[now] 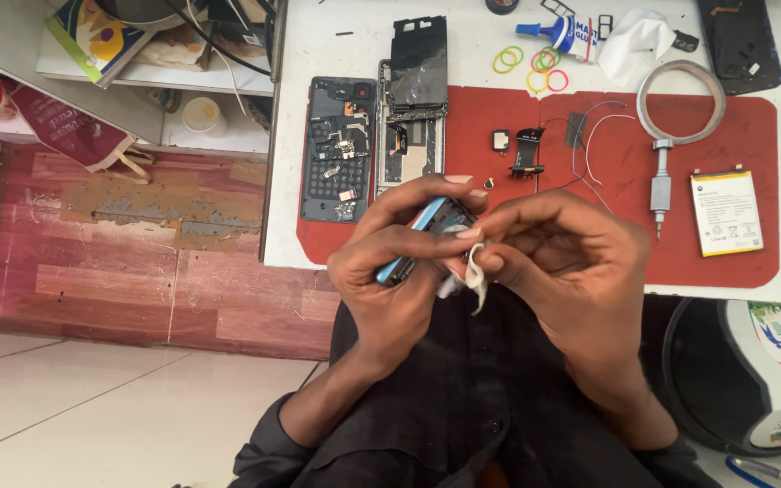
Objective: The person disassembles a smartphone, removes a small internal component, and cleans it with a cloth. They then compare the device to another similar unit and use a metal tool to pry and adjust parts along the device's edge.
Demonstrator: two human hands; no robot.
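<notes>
My left hand point(399, 271) grips a small blue-edged phone part point(427, 226) over my lap, just in front of the table edge. My right hand point(562, 253) pinches a bit of white cloth point(474, 276) against that part. Both hands touch each other around it. Much of the part is hidden by my fingers.
On the red mat point(734, 262) lie an opened phone back point(338, 149), a phone frame with a black panel point(416, 99), small black parts point(526, 149), thin wires, a screwdriver point(660, 190) and a white battery point(725, 212). Rubber bands point(535, 68), a glue tube, a tape ring point(682, 101) and a dark cover point(739, 45) sit further back.
</notes>
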